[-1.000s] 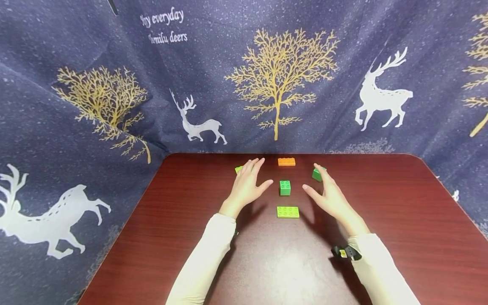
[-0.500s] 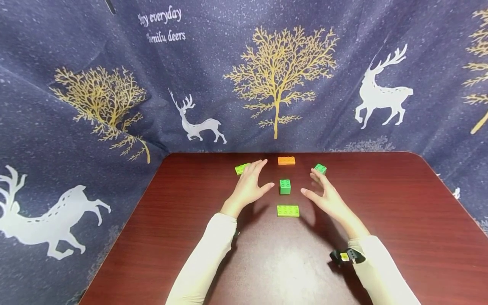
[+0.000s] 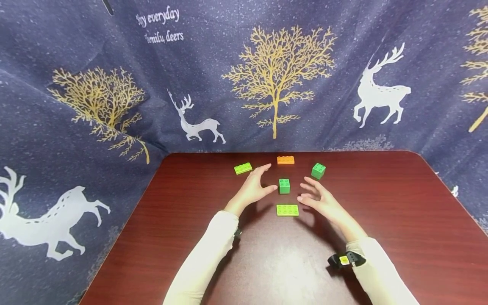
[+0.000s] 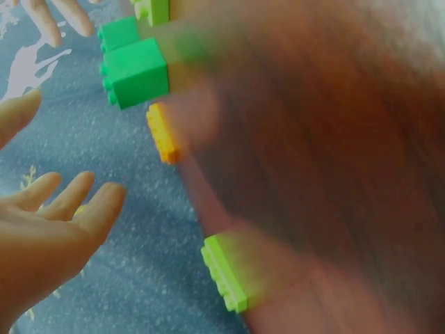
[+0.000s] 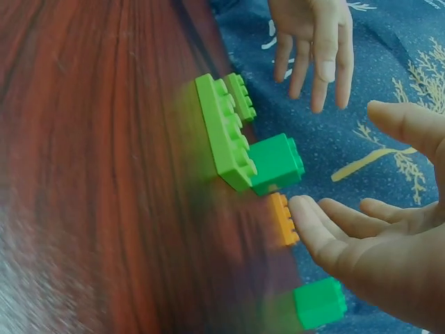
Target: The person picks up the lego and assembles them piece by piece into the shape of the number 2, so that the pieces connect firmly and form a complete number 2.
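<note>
My left hand (image 3: 252,189) hovers over the table with fingers stretched forward and the thumb tip beside a green square toy block (image 3: 284,186). Opposite it, my right hand (image 3: 322,202) has loosely bent fingers and holds nothing; its thumb points toward a flat lime brick (image 3: 287,210) lying in front of the green block. A second green block (image 3: 318,170) stands just beyond the right fingertips. Behind the left hand lies another flat lime brick (image 3: 243,168), and farther back an orange brick (image 3: 285,160). The right wrist view shows an open gap between thumb and fingers (image 5: 316,229).
The bricks rest studs up on a dark red wooden table (image 3: 183,212). Close behind its far edge hangs a blue cloth (image 3: 244,118) printed with deer and trees. A black wrist device (image 3: 345,259) sits at the right cuff.
The right hand has drawn back toward me and inward, uncovering the far green block. The left hand has shifted slightly right, baring the rear lime brick. The bricks keep their places.
</note>
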Motion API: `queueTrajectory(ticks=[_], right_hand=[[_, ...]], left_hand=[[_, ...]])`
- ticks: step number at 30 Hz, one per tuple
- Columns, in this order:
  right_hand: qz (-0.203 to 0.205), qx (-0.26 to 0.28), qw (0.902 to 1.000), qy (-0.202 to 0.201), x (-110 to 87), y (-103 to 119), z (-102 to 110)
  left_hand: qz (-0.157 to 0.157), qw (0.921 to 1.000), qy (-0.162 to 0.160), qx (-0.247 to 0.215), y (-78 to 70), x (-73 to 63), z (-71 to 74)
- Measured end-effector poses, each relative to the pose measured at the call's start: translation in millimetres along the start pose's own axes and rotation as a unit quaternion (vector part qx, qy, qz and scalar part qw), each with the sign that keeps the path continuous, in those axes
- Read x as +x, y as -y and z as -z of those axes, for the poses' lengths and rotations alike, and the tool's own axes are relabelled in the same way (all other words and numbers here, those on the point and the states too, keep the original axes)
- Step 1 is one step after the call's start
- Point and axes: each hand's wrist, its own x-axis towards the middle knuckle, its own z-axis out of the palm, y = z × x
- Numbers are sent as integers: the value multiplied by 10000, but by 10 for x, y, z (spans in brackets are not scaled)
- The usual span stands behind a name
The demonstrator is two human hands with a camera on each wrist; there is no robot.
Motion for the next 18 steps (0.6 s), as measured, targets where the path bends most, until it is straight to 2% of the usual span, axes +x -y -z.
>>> queueTrajectory(ticks=[3,7,13,16,18], right_hand=[[-58,200,9997,126,-11,-25,-13],[-88,264,9994,225,-33,-47,-22],[-243,239,9988,358,-47,-78,-43],[-274,215,9985,421,-40,-97,-62],[-292,182,9984,460,-36,-111,-71]], left_hand=[[84,9991,154,-381,12,11,-53],[345,9956,346,-804,10,44,-123],[831,9900,423,-1057,-2,131,-199],[1124,9822,385,-1458,-13,170,-215],[1358,9720,344,-1888,-11,193,-232]])
